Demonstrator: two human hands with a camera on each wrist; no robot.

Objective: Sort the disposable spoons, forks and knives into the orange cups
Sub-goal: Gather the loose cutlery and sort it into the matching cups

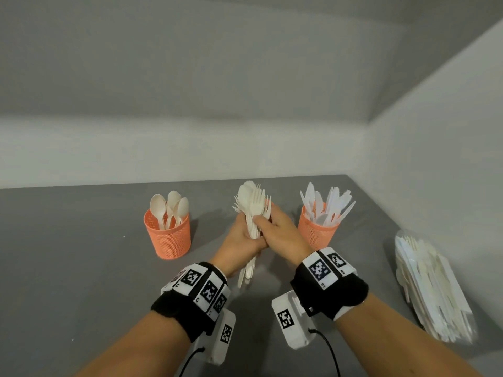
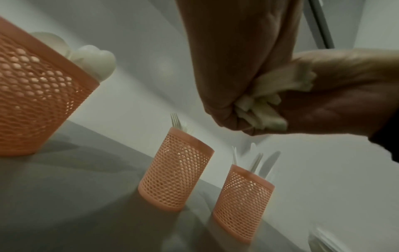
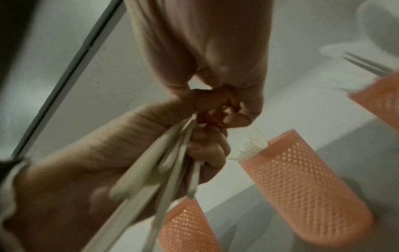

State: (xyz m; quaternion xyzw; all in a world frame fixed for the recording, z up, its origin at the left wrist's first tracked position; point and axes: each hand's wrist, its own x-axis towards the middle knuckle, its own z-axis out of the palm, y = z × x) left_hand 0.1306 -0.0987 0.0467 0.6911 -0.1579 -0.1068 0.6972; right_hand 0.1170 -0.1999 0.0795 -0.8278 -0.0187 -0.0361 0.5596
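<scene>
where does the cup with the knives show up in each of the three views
Head: the knife cup stands right of centre, just right of the right hand.
Left wrist: it is lower centre-right, the rightmost cup.
Right wrist: probably the cup cut off at the upper right edge; its contents are blurred.
Shared landmark: the middle cup, holding forks.

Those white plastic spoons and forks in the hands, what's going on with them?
A person is sorting disposable cutlery into orange cups. The left hand grips a mixed bundle of spoons and forks above the grey table, while the right hand pinches at it, apparently picking one out. The left cup holds spoons, the right cup knives, and the middle cup, with forks, sits behind the hands. More cutlery waits in a clear bag.
</scene>
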